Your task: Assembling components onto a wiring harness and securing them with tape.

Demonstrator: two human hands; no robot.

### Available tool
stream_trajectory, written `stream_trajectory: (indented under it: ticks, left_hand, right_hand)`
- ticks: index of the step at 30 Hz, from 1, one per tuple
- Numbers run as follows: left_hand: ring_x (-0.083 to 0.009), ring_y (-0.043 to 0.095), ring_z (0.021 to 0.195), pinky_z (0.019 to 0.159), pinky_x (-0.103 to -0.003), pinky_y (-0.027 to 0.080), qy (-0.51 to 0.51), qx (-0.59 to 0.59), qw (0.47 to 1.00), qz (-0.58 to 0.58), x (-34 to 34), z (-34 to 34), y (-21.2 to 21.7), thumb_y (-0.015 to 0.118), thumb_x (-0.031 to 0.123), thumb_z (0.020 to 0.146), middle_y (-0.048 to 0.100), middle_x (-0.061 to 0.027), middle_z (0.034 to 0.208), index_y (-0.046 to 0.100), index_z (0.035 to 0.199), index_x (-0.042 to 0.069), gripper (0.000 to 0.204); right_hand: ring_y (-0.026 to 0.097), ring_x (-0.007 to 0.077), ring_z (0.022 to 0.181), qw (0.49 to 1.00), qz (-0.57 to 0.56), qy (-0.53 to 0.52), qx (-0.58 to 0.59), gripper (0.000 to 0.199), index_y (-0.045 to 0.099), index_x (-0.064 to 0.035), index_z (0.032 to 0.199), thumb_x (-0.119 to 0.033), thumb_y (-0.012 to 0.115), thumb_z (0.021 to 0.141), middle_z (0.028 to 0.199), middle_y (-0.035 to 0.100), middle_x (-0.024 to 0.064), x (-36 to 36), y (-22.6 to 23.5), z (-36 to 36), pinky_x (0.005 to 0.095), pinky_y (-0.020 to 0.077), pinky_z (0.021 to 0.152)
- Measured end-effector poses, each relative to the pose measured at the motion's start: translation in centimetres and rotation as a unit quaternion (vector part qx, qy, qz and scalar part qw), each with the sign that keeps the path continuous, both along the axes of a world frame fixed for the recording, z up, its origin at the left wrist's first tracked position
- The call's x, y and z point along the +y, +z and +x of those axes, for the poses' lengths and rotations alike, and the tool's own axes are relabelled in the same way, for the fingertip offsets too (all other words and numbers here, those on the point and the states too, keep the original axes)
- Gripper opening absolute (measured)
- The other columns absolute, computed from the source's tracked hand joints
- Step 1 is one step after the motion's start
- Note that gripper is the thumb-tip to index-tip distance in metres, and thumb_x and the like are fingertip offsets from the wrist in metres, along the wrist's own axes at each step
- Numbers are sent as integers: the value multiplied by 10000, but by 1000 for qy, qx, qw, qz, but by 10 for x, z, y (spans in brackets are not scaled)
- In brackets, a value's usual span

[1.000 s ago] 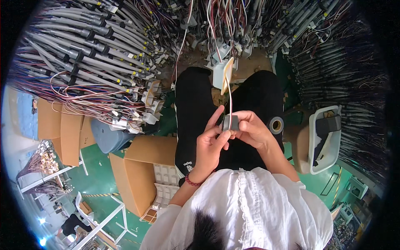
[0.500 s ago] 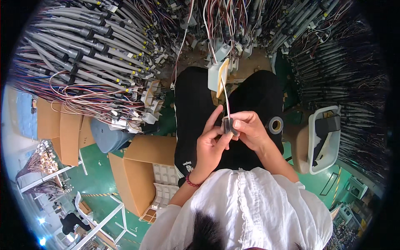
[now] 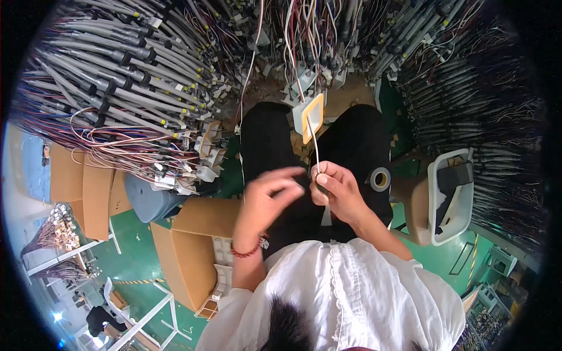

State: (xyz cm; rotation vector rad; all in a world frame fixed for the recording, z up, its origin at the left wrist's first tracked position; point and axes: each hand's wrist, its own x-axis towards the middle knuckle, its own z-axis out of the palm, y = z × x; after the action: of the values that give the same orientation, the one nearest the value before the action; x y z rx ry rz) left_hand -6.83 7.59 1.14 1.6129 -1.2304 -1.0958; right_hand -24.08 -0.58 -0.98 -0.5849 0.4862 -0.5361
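My right hand point(image 3: 338, 188) pinches the lower end of a thin white cable point(image 3: 317, 147) above my lap. A dark piece at the cable's end is mostly covered by those fingers, and a pale strip point(image 3: 326, 216) hangs beneath them. Upward, the cable runs to a white plastic housing point(image 3: 299, 119) with a yellow gasket point(image 3: 307, 137) round its opening, hanging between my knees from wires. My left hand point(image 3: 261, 205) is apart from the cable, smeared by motion, thumb and fingers spread with nothing visible in them.
A roll of tape point(image 3: 380, 179) rests on my right thigh. Bundles of grey cables point(image 3: 126, 55) crowd the left, with more ahead and right. An open cardboard box point(image 3: 186, 263) stands at lower left, near a blue stool point(image 3: 146, 196). A white-rimmed bin point(image 3: 434, 205) is at right.
My left hand has let go of the dark piece and moved left. My right hand keeps its pinch. A pale strip now shows below it, and the housing has turned, showing more of its opening.
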Motion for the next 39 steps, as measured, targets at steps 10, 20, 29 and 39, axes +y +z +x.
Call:
stream_trajectory:
  ticks: [10, 20, 29, 39]
  left_hand:
    - [-254, 591, 1038, 885, -354, 487, 41, 334, 930, -146, -97, -11, -32, 504, 247, 963, 495, -145, 1248, 163, 1436, 82, 606]
    - [-241, 504, 1153, 1003, -339, 371, 57, 187, 971, -138, -29, -57, -34, 446, 156, 958, 500, -178, 1266, 320, 1333, -41, 442]
    - [-148, 540, 1049, 946, -279, 401, 33, 224, 970, -92, 8, -29, -7, 476, 51, 907, 558, -114, 1171, 20, 1489, 36, 739]
    - [-113, 464, 1131, 952, -245, 378, -20, 368, 927, -69, 2, -23, 6, 571, 174, 923, 386, -86, 1387, -12, 1489, 31, 825]
  right_hand:
    - [443, 45, 625, 997, 62, -28, 36, 298, 550, 0, 1182, -202, 513, 965, 738, 515, -18, 1, 6, -7, 201, 341, 546]
    - [568, 52, 644, 939, -197, -143, 241, 80, 515, -14, 949, -13, 576, 898, 778, 632, 31, 7, -6, 0, 191, 442, 525]
    - [582, 97, 757, 892, -387, -12, 233, 238, 639, 20, 1069, -92, 619, 860, 923, 653, 83, -40, 54, -23, 214, 465, 624]
    - [621, 219, 693, 812, -563, -10, 153, 123, 716, -2, 863, -100, 697, 792, 761, 653, 114, -36, 57, 9, 307, 489, 612]
